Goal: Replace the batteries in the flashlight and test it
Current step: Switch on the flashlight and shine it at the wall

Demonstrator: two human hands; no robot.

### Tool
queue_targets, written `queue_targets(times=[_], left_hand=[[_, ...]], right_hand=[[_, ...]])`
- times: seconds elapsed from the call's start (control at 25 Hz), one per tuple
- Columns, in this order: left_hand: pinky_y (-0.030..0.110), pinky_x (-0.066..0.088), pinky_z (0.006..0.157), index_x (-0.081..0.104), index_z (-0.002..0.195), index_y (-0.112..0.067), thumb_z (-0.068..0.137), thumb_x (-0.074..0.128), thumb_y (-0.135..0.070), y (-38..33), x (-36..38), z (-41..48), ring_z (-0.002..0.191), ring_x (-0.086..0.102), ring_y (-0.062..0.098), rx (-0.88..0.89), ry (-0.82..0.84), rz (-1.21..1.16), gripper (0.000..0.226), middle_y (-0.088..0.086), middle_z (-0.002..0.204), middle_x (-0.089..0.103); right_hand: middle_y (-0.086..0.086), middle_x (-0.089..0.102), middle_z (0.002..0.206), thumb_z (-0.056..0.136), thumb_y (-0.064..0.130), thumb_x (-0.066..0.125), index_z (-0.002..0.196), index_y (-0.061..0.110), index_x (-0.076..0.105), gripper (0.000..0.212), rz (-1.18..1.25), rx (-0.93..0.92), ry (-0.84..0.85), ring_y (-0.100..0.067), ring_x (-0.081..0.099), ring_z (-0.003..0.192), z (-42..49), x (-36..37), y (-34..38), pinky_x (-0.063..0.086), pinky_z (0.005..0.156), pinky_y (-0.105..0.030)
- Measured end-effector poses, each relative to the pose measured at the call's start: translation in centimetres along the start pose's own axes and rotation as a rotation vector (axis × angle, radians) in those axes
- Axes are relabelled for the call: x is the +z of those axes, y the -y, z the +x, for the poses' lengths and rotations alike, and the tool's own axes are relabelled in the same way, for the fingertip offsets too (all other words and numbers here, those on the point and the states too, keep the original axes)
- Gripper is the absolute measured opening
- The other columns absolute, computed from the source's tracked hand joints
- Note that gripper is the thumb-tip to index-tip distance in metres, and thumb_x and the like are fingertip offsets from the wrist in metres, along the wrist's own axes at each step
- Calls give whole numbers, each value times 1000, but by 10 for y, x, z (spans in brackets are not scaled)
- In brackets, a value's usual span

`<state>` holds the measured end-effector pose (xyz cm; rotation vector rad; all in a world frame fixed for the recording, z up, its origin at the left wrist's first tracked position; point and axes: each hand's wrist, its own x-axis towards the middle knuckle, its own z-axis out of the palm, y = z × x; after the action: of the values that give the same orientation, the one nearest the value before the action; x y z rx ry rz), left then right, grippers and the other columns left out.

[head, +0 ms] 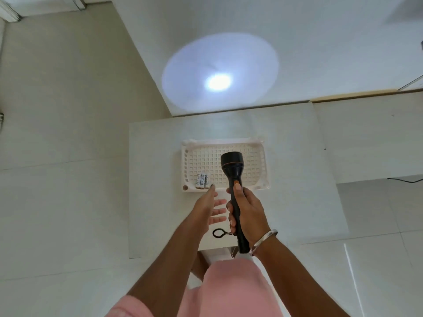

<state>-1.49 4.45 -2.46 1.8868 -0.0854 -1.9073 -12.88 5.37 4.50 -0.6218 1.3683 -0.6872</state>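
Note:
My right hand [247,211] grips the barrel of a black flashlight [233,170], thumb on its switch, head pointing away over the basket. The flashlight is lit: a round beam spot [219,72] with a bright core shows on the white wall ahead. A black wrist loop [218,233] hangs from its tail end. My left hand [209,209] is open beside it, fingers spread, holding nothing. Three white batteries [202,180] lie side by side in the near left corner of a white lattice basket [258,156].
The basket sits on a small white table [155,179], whose near edge is just past my knees in pink cloth [231,284]. Light tiled floor lies to the left. A white ledge [366,138] runs to the right, with a dark cable [405,179] at its edge.

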Motion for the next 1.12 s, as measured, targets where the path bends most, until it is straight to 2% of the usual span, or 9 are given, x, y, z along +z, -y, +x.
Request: queue_targets(times=[0.12, 0.24, 0.4, 0.48, 0.6, 0.68, 0.84, 1.0, 1.12], left_hand=[[31, 53, 67, 60, 111, -22, 98, 35, -55, -20, -4, -42, 91, 66, 18, 128, 15, -19, 44, -2, 101, 68], [28, 51, 69, 66, 99, -27, 98, 37, -54, -39, -1, -89, 92, 67, 17, 212, 26, 1, 40, -4, 97, 71], [32, 54, 84, 65, 116, -16, 101, 34, -46, -52, 2, -125, 102, 68, 23, 256, 22, 18, 46, 5, 107, 75], [34, 52, 92, 66, 116, -17, 101, 31, -49, -53, 2, -138, 104, 68, 24, 244, 39, 4, 50, 4, 103, 77], [32, 51, 89, 68, 108, -19, 99, 31, -54, -54, 5, -151, 103, 68, 21, 229, 81, -31, 52, 2, 96, 78], [34, 51, 93, 67, 107, -21, 99, 32, -55, -58, 7, -157, 103, 68, 20, 242, 84, -44, 49, 2, 96, 78], [39, 51, 99, 66, 114, -20, 99, 35, -54, -67, 11, -167, 103, 69, 23, 290, 107, -18, 49, 1, 99, 78], [41, 50, 100, 66, 116, -18, 99, 38, -51, -72, 16, -171, 103, 69, 24, 305, 110, -27, 47, 2, 99, 78], [43, 48, 103, 63, 120, -17, 99, 37, -50, -73, 19, -170, 107, 66, 26, 292, 88, -31, 47, 5, 105, 76]], right_hand=[[-2, 53, 52, 96, 48, 43, 88, 13, 58, 39, -22, 10, -49, -13, 46, 34, -21, 13, 16, 42, 35, -22], [-1, 54, 50, 94, 55, 40, 87, 13, 58, 47, -53, 98, -50, -15, 48, 34, -45, 27, 33, 43, 36, -22], [-3, 51, 51, 97, 50, 39, 87, 9, 59, 47, -40, 115, -59, -16, 45, 33, -64, 38, 42, 41, 37, -22], [-4, 50, 53, 99, 43, 39, 94, 5, 59, 43, -46, 134, -43, -16, 45, 34, -70, 39, 48, 41, 37, -22], [-5, 49, 55, 99, 39, 40, 93, 4, 59, 40, -11, 197, 12, -17, 46, 35, -77, 38, 59, 40, 38, -23], [-5, 50, 55, 99, 38, 41, 93, 5, 58, 38, -2, 173, 21, -16, 46, 35, -81, 37, 65, 40, 38, -23], [-4, 52, 53, 99, 44, 41, 99, -1, 57, 48, -28, 27, -55, -14, 45, 34, -85, 37, 67, 40, 35, -22], [-3, 53, 50, 96, 54, 36, 94, -1, 61, 60, -101, 52, -77, -14, 49, 33, -80, 36, 73, 44, 36, -22], [-5, 53, 51, 98, 51, 36, 95, 0, 61, 57, -94, 76, -71, -15, 48, 33, -76, 35, 75, 44, 37, -23]])
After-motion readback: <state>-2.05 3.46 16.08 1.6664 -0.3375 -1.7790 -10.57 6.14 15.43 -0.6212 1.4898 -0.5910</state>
